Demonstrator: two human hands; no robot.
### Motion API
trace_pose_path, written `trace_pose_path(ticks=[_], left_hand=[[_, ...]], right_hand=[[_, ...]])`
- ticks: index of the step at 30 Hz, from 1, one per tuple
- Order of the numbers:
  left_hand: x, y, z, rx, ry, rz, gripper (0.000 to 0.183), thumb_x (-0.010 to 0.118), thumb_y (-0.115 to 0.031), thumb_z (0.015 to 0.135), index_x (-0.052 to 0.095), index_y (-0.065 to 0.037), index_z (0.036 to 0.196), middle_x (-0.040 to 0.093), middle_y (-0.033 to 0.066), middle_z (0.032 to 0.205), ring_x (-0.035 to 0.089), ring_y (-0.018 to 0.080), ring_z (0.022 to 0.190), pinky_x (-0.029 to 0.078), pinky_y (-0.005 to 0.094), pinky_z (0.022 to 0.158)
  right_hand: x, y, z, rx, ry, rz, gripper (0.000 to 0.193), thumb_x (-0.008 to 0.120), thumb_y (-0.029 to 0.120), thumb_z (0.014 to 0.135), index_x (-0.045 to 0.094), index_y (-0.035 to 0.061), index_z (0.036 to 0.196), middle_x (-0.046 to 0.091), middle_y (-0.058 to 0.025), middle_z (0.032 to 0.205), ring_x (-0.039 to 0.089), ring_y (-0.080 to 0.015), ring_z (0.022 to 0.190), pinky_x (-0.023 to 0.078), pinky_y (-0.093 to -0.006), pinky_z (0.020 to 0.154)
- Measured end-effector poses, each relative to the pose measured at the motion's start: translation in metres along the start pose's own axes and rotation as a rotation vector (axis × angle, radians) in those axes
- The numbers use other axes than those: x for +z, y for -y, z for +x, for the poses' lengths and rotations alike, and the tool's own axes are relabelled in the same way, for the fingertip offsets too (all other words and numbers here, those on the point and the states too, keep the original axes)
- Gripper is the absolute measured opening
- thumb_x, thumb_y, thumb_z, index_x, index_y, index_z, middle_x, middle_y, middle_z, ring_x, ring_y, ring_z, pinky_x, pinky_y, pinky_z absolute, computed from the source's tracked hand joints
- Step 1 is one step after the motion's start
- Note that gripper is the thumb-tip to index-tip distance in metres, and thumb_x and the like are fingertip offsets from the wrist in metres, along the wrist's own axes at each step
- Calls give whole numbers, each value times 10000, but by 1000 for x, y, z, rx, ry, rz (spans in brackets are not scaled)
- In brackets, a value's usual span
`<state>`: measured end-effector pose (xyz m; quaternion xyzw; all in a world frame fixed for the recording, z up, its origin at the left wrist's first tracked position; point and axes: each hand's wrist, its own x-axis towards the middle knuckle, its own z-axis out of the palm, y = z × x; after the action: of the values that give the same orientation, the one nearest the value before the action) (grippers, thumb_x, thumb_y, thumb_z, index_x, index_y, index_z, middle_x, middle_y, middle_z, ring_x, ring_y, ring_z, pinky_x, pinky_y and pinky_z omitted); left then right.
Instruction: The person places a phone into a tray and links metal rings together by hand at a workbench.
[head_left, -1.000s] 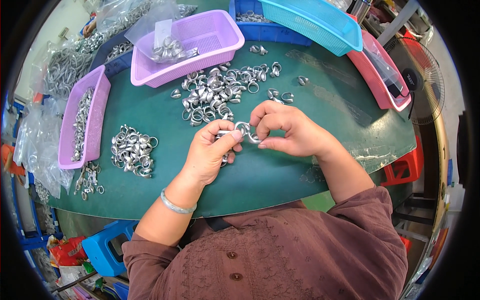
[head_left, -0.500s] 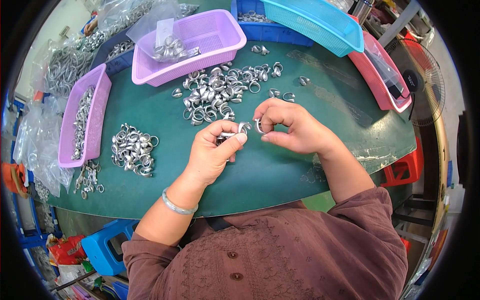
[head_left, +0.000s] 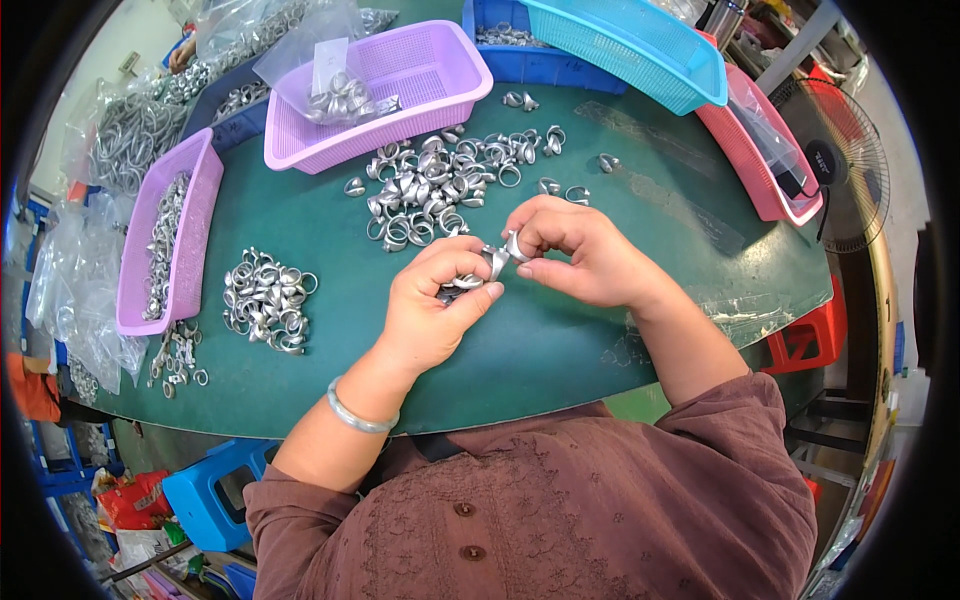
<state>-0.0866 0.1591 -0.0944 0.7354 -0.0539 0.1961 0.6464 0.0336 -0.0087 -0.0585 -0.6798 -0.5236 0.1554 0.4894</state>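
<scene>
Several silver metal rings (head_left: 460,286) sit in my left hand (head_left: 432,300), whose fingers are curled round them. One of these rings stands up at the thumb and fingertips. My right hand (head_left: 575,250) pinches another silver ring (head_left: 515,247) between thumb and forefinger. The two rings meet or nearly touch between my hands; I cannot tell which. Just beyond my hands lies a large loose pile of silver rings (head_left: 430,185) on the green table (head_left: 530,360). To the left is a smaller ring pile (head_left: 268,300).
A purple basket (head_left: 290,150) holding bagged rings stands behind the large pile; a narrower purple basket (head_left: 205,200) is at left. Blue (head_left: 640,50) and pink baskets (head_left: 750,170) line the far right. A fan (head_left: 850,160) stands beyond the table's right edge.
My hands have come together, bringing the right-hand ring up to the one at my left fingertips. My left hand has shifted slightly right and turned, showing more rings in its grasp.
</scene>
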Motion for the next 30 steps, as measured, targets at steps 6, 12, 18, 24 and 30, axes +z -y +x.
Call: trace_pose_path(ticks=[6,12,18,24,30], left_hand=[[1,-3,0,98,18,114,153,680,41,700,603,-39,805,566,89,1054,544,151,910,424,260,774],[-9,-3,3,-465,41,-663,139,643,-24,766,576,-65,880,561,106,1039,530,152,797,447,221,577],[-15,1,1,-483,123,-1022,121,620,-146,819,553,-88,904,549,113,1024,525,171,772,438,207,513],[-15,1,2,-506,119,-1024,138,612,-155,825,535,-84,914,565,126,993,558,192,785,455,227,513],[-13,1,2,-538,157,-978,226,610,-174,831,515,-71,1009,592,106,952,600,198,779,470,239,518]], right_hand=[[1,-2,0,-102,-105,-78,128,664,-28,678,595,35,765,565,-79,964,578,-180,814,468,-279,696],[3,0,-3,-104,-143,-156,150,655,-47,685,610,54,786,573,-65,914,587,-185,760,470,-273,631],[7,8,0,-347,-204,-280,171,633,-71,667,604,33,800,570,-91,924,591,-245,765,482,-300,632],[9,14,0,-448,-200,-400,178,612,-72,646,588,5,804,563,-125,941,592,-279,793,498,-333,657],[12,14,1,-465,-154,-489,152,604,-13,662,574,15,808,553,-119,935,579,-272,782,496,-336,644]])
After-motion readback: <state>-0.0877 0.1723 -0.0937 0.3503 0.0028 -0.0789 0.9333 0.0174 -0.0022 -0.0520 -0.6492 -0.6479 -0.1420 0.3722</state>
